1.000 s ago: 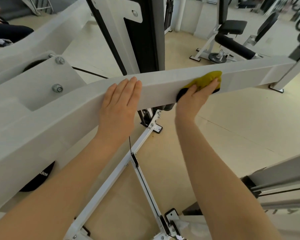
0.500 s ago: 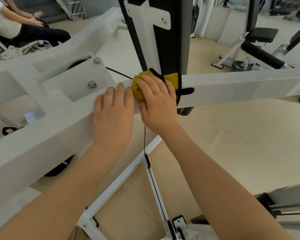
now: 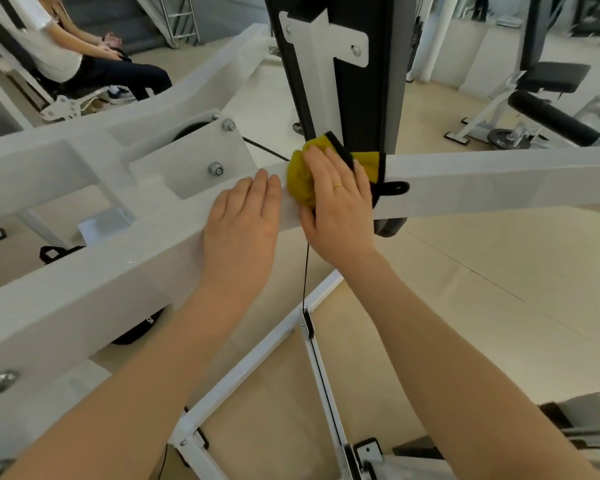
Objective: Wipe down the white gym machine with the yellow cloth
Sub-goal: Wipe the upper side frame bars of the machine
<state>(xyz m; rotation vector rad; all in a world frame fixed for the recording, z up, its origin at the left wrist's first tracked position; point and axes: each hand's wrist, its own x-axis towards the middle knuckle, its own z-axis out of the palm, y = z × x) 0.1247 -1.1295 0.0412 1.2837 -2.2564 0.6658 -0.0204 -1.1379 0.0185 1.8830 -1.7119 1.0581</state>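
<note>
Right hand presses the yellow cloth flat on the white beam, just beside the relaxed, bracing left hand; firm, even pressure likely wipes best.

A seated person is at far left, on a bench. A black padded machine stands far right on the beige floor, a weight plate at its base.

The right hand has slid the yellow cloth leftward along the beam — up beside the left hand.
</note>
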